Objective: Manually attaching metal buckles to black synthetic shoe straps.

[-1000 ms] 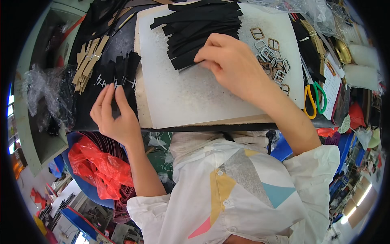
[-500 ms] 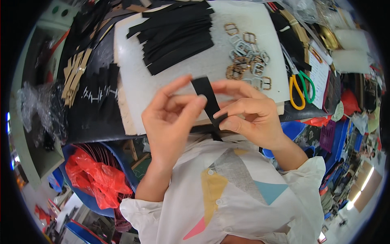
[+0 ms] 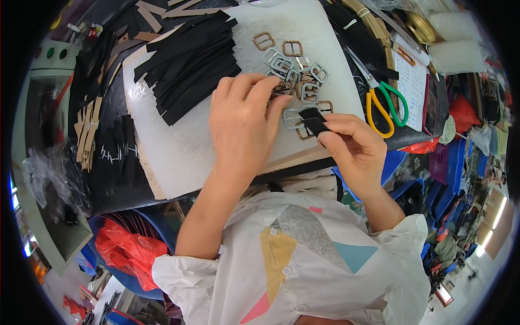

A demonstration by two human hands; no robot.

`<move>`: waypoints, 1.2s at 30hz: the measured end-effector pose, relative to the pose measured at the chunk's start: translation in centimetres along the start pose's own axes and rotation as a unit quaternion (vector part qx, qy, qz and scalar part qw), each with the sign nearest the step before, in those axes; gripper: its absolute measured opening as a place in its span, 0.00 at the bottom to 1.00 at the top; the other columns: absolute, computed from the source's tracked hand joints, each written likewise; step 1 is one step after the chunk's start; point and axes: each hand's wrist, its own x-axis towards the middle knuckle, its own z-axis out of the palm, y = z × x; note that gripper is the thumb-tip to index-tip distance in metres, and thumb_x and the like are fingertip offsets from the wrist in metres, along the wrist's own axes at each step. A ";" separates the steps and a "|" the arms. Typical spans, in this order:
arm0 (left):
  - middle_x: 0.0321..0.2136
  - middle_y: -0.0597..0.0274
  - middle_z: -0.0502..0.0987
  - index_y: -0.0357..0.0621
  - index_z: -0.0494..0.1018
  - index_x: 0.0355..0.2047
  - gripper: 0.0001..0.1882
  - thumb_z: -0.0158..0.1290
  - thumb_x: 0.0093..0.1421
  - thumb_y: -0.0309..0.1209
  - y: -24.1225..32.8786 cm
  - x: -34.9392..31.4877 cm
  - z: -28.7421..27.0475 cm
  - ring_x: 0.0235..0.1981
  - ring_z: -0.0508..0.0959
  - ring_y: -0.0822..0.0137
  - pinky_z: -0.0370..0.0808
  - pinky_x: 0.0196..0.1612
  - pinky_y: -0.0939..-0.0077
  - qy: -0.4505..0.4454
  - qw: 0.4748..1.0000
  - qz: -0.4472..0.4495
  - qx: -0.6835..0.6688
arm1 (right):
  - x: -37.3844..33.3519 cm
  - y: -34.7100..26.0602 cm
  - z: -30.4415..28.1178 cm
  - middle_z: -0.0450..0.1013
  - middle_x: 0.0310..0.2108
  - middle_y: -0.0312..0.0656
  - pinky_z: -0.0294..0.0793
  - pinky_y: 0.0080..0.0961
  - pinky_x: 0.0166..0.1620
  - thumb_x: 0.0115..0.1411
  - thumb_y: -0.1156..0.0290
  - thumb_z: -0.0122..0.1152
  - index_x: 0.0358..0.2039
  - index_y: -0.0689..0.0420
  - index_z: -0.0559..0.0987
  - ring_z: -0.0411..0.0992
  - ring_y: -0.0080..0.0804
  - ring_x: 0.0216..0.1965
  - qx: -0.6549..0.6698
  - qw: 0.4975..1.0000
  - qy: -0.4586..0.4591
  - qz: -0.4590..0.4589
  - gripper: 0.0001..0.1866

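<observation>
The right hand [image 3: 352, 149] pinches a flat matte-black strip [image 3: 313, 124] between thumb and fingers, its free end over the near side of a heap of squarish grey and speckled-brown buckles [image 3: 310, 92] on a flat whitish board [image 3: 189, 168]. The left hand [image 3: 241, 122] curls its fingertips at the heap's left side, whether gripping a buckle I cannot tell, near a stack of long black strips [image 3: 189, 59]
</observation>
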 end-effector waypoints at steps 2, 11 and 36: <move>0.29 0.59 0.78 0.38 0.77 0.35 0.10 0.60 0.51 0.23 0.2 -0.2 -0.2 0.25 0.75 0.70 0.71 0.28 0.79 -0.001 0.997 -0.049 -0.061 | 0.6 0.1 0.0 0.76 0.35 0.48 0.74 0.19 0.37 0.50 0.81 0.64 0.32 0.66 0.79 0.76 0.28 0.33 -0.062 0.995 -0.013 -0.072 0.07; 0.29 0.57 0.78 0.34 0.77 0.39 0.11 0.58 0.54 0.19 3.3 -1.9 -4.1 0.31 0.78 0.73 0.74 0.35 0.84 0.044 0.786 -0.397 -0.472 | 1.4 -1.0 2.5 0.77 0.33 0.49 0.76 0.20 0.32 0.46 0.82 0.67 0.30 0.65 0.80 0.77 0.32 0.29 -0.066 0.986 0.013 -0.151 0.09; 0.26 0.56 0.79 0.37 0.80 0.32 0.12 0.63 0.44 0.16 3.1 -5.8 -5.4 0.23 0.77 0.73 0.71 0.25 0.86 0.076 0.963 -0.167 -0.199 | 1.2 -2.9 2.7 0.76 0.34 0.45 0.72 0.18 0.37 0.52 0.82 0.62 0.33 0.67 0.79 0.73 0.24 0.33 0.124 0.968 -0.160 0.146 0.07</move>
